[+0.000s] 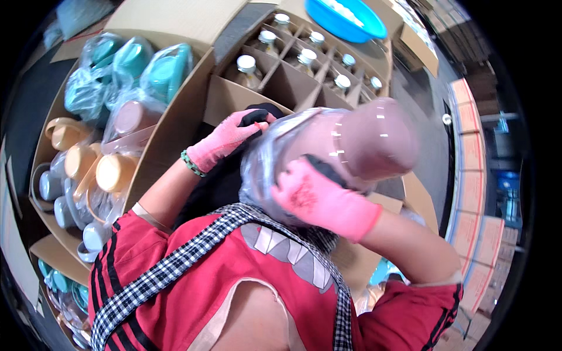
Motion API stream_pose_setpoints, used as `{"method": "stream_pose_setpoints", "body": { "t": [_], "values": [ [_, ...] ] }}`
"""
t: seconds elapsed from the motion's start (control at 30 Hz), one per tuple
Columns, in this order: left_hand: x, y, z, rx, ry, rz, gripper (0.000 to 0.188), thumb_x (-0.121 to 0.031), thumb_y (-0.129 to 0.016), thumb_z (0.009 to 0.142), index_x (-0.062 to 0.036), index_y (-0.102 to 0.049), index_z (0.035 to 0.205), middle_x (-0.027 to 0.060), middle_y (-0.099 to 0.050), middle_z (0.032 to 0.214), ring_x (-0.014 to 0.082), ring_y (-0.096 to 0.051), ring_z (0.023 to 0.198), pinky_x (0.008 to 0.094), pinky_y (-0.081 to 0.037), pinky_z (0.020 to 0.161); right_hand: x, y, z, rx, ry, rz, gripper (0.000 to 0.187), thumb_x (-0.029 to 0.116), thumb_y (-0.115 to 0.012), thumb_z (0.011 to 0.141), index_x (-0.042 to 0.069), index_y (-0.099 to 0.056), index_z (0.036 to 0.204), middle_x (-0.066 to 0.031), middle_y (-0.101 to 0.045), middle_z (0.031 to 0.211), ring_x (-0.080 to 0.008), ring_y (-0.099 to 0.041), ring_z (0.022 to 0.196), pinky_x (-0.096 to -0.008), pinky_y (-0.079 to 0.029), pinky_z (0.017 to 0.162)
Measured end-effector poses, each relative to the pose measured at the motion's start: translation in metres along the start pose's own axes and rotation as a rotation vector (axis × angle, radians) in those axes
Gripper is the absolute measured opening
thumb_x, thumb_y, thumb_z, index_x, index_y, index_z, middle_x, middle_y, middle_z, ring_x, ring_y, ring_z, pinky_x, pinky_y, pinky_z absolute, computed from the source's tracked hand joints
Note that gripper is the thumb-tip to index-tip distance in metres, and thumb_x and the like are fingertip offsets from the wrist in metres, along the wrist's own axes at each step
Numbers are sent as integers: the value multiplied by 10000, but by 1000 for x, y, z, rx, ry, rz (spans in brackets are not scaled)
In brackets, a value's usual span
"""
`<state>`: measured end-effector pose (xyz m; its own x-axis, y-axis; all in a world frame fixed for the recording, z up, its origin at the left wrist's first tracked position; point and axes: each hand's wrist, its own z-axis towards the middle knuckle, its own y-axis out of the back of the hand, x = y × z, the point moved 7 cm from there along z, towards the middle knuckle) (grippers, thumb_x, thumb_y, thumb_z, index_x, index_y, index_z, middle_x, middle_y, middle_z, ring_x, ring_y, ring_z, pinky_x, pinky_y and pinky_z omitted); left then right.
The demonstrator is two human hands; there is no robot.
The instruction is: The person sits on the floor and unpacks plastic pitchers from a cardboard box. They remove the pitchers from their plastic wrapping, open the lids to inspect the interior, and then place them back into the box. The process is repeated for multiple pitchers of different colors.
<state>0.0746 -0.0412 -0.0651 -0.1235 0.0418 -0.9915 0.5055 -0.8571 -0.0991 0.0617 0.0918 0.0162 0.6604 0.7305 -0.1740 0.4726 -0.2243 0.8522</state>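
Note:
A large mauve plastic jug point(374, 140) is held tilted in front of my chest, its rounded end toward the right. Clear plastic bag point(257, 169) covers its left part. My right hand point(322, 196), in a pink glove with dark fingertips, grips the jug's near side. At the bag's upper left edge, my left hand point(231, 137), gloved alike, has its fingers closed on the plastic. Part of the jug lies hidden behind the bag and my right hand.
On the left, an open carton point(167, 117) holds bagged plastic jugs in teal, pink, orange and grey-blue. Ahead, a divided carton point(287, 85) contains several white-capped bottles. Beyond it is a blue basin point(345, 29) with white items. Stacked cartons point(468, 152) line the right side.

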Motion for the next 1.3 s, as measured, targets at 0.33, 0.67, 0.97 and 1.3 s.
{"method": "stream_pose_setpoints", "body": {
  "t": [0.33, 0.67, 0.97, 1.3],
  "values": [
    [-48, -56, -34, -86, -683, 550, 586, -280, -650, 687, -59, -430, 1183, 200, -439, 1150, 338, -449, 1006, 363, -355, 888, -102, 32, -242, -632, -1225, 758, 436, 50, -638, 590, -2, -530, 1009, -105, -555, 928, -206, -525, 885, -282, -398, 815],
    [-43, 82, 9, -510, -394, 1318, 152, -80, -597, 597, -48, -578, 744, 135, -553, 935, 286, -523, 873, 390, -419, 747, -51, -80, -293, -605, -1549, 1503, 394, 181, -696, 644, 3, -547, 963, -71, -560, 829, -154, -542, 742, -257, -428, 645],
    [60, -107, -82, 612, 63, 391, 357, -187, -617, 734, -15, -536, 1036, 181, -523, 1040, 289, -480, 998, 349, -386, 844, -110, -88, -231, -1200, -1080, 1709, 494, 162, -682, 676, -25, -475, 1083, -96, -578, 905, -160, -571, 823, -271, -460, 732],
    [-39, -25, -88, 42, 302, 533, 418, -222, -627, 739, 17, -515, 1064, 186, -540, 1031, 262, -516, 989, 334, -399, 855, -10, -167, -47, -1025, -841, 1832, 390, 99, -727, 646, 36, -512, 965, -40, -590, 836, -150, -563, 806, -285, -446, 774]
  ]
}}
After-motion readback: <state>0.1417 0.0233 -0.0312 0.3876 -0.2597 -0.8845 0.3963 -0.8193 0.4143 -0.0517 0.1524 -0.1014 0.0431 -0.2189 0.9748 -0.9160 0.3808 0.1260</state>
